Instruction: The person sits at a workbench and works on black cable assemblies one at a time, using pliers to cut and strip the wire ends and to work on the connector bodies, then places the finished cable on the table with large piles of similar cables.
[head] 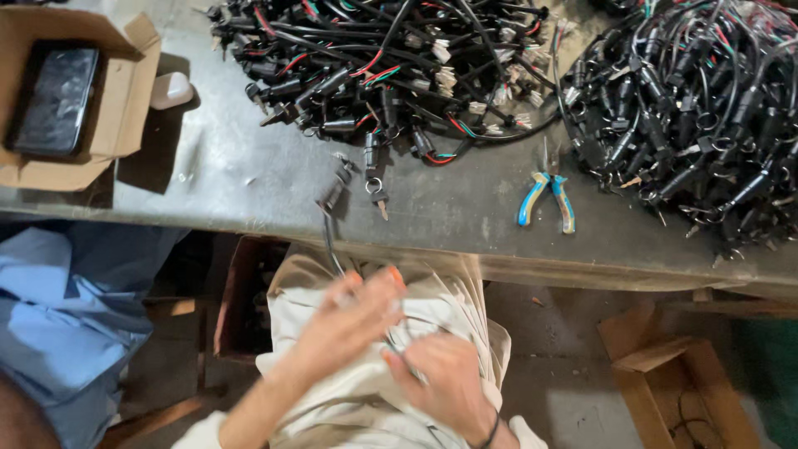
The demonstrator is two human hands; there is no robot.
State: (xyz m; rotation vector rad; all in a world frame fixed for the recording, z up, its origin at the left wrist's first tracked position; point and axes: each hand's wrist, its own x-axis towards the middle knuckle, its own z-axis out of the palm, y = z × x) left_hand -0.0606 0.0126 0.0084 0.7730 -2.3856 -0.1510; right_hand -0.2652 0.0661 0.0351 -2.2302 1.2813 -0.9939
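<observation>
Both hands are low over my lap, below the table edge, and blurred. My left hand [349, 320] grips a thin black cable [332, 241] that runs up over the table's front edge to a black connector [339, 180] lying on the grey table [249, 166]. My right hand [445, 378] pinches the lower end of the same cable near my cream trousers. Beside the connector lies a small key on a ring [376, 193].
Two big heaps of black wired connectors cover the back middle [391, 58] and right [690, 108] of the table. Blue-yellow pliers [546, 198] lie between them. An open cardboard box [116, 91] holds a phone at left. Another person in blue [66, 308] sits at left.
</observation>
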